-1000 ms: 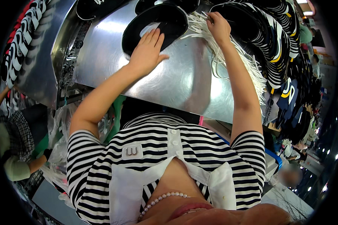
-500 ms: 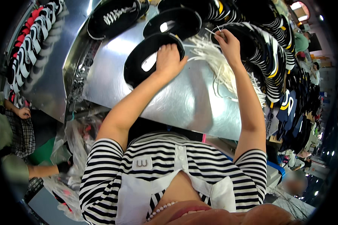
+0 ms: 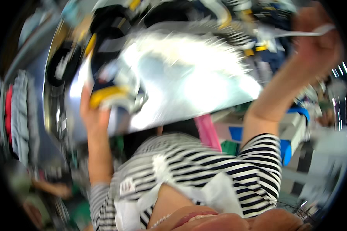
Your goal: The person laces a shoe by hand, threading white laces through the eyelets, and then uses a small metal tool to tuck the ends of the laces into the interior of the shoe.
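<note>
The left hand [image 3: 93, 111] grasps a shoe upper [image 3: 111, 92] over the left part of the metal table [image 3: 196, 102], near the left end of its near edge; motion blur prevents determining whether the shoe upper rests on the surface or is lifted above it. The thumb and fingers grip its near margin, presumably to steady the part while leaving its upper face unobstructed. The right hand [image 3: 318, 46] is raised beyond the right corner of the table, closed on a white lace [image 3: 297, 34], which crosses the hand and extends toward the left. The wide separation of the hands is consistent with keeping the lace extended and clear of the table; whether it connects to the shoe upper cannot be determined. A bright white mass, apparently loose laces [image 3: 169, 48], lies along the far side of the table, probably positioned between the hands for ready access. A dark piece [image 3: 61, 67] with white markings is set by the left edge, apart from the held part. The shoe upper shows dark navy areas, a broad yellow band toward the near end, and white sections along its right side; its outline is smeared, and finer detail is not resolvable.
</note>
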Demonstrator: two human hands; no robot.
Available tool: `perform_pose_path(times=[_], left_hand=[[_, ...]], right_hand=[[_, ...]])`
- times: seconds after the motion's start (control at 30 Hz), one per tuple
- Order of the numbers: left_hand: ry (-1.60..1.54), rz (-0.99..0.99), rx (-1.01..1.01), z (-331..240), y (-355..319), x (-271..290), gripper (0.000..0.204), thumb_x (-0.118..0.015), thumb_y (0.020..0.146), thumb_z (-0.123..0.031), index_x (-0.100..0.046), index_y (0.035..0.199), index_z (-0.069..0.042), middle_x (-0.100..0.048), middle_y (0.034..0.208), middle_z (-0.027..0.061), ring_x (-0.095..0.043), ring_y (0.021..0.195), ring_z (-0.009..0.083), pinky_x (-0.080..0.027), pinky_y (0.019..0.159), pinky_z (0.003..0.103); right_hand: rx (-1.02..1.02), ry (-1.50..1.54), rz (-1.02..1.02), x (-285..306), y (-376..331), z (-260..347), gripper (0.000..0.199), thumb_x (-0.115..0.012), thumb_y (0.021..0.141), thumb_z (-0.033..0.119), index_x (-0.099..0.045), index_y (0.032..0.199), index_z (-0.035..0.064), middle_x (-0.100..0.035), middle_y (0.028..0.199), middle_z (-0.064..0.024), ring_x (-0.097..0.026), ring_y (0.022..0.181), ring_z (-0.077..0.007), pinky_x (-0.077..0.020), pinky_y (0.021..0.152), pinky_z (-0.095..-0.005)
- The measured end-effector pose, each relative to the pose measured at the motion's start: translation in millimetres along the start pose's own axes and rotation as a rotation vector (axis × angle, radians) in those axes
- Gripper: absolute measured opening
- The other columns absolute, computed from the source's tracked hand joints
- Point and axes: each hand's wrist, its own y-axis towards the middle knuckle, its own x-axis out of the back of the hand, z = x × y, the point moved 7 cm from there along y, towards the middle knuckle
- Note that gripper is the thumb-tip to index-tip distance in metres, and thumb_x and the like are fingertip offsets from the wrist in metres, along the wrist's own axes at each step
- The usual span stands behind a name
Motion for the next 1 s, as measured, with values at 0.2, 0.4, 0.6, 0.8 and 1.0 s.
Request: perform_pose_path(times=[0.2,0.4,0.6,0.8,1.0], left_hand=[[-0.040,-0.029,0.278,18,-55,142,0.042,-0.046,0.102,-0.030,-0.048,0.137,-0.006,-0.052,0.140,0.0124,-0.048,0.129,0.0307,-0.035,0.109,0.050],[0.276,-0.283,0.434,10,-70,212,0.039,-0.056,0.099,-0.027,-0.050,0.132,-0.006,-0.058,0.125,0.0077,-0.054,0.114,0.0223,-0.044,0.095,0.032],[2.041,-0.115,-0.645,-42,-81,58,0.041,-0.058,0.095,-0.019,-0.050,0.130,0.001,-0.052,0.129,0.0187,-0.050,0.119,0.0359,-0.040,0.100,0.043],[2.319,0.338,-0.219,9,-30,35,0.027,-0.055,0.096,-0.017,-0.060,0.109,0.006,-0.060,0.110,0.0232,-0.057,0.100,0.0396,-0.046,0.084,0.043],[1.589,0.028,0.765,16,16,145,0.052,-0.049,0.099,-0.050,-0.063,0.109,-0.001,-0.068,0.099,0.0117,-0.064,0.084,0.0204,-0.050,0.074,0.035]], right_hand=[[-0.752,-0.360,-0.721,59,-193,-118,0.022,-0.066,0.091,0.032,-0.061,0.097,0.0118,-0.059,0.073,0.0022,-0.045,0.054,-0.0025,-0.0297,0.043,-0.0167],[-0.849,-0.989,-0.368,-5,-362,-243,0.017,-0.064,0.090,0.023,-0.060,0.095,0.0068,-0.063,0.078,-0.0077,-0.062,0.070,-0.0229,-0.0468,0.061,-0.0361],[-0.756,-1.041,-0.371,-19,-340,-259,0.014,-0.062,0.086,0.017,-0.057,0.093,0.0056,-0.059,0.092,-0.0096,-0.062,0.085,-0.0314,-0.0474,0.074,-0.0403],[-0.829,-1.108,-0.349,1,-338,-284,0.017,-0.059,0.090,0.020,-0.057,0.095,0.0048,-0.062,0.089,-0.0125,-0.061,0.084,-0.0329,-0.0467,0.072,-0.0410],[-0.742,-1.119,-0.390,-8,-346,-288,0.019,-0.058,0.092,0.023,-0.055,0.097,0.0056,-0.063,0.087,-0.0118,-0.062,0.081,-0.0341,-0.0468,0.071,-0.0424]])
